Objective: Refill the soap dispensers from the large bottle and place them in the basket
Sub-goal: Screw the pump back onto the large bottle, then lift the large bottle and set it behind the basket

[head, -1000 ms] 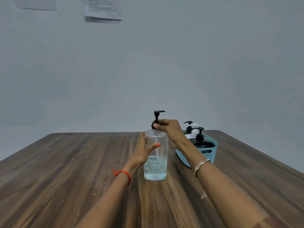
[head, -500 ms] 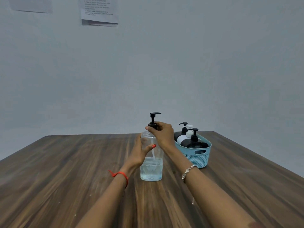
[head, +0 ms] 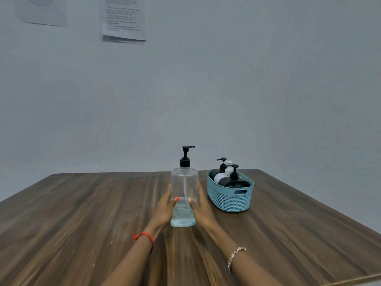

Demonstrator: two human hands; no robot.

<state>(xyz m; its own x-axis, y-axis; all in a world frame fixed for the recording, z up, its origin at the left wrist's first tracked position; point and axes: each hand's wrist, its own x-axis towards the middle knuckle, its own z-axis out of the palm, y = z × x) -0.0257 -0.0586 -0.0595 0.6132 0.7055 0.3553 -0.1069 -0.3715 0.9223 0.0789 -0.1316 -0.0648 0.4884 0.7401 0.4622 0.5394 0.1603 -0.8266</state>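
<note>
A large clear bottle (head: pixel 184 182) with a black pump top stands upright on the wooden table (head: pixel 82 213), about a third full of clear liquid. My left hand (head: pixel 165 209) grips its left side and my right hand (head: pixel 201 209) grips its right side, thumbs on the front. To the right sits a light blue woven basket (head: pixel 228 200) holding three small dispensers (head: pixel 234 179), two dark and one white, all with pump tops.
The table's far edge lies just behind the bottle and basket, against a plain grey wall. Two paper sheets (head: pixel 123 19) hang high on the wall. The table's right corner edge shows at the lower right.
My right hand left the pump collar and came down to grip the bottle's right side. My left hand slid lower on the bottle's left side.
</note>
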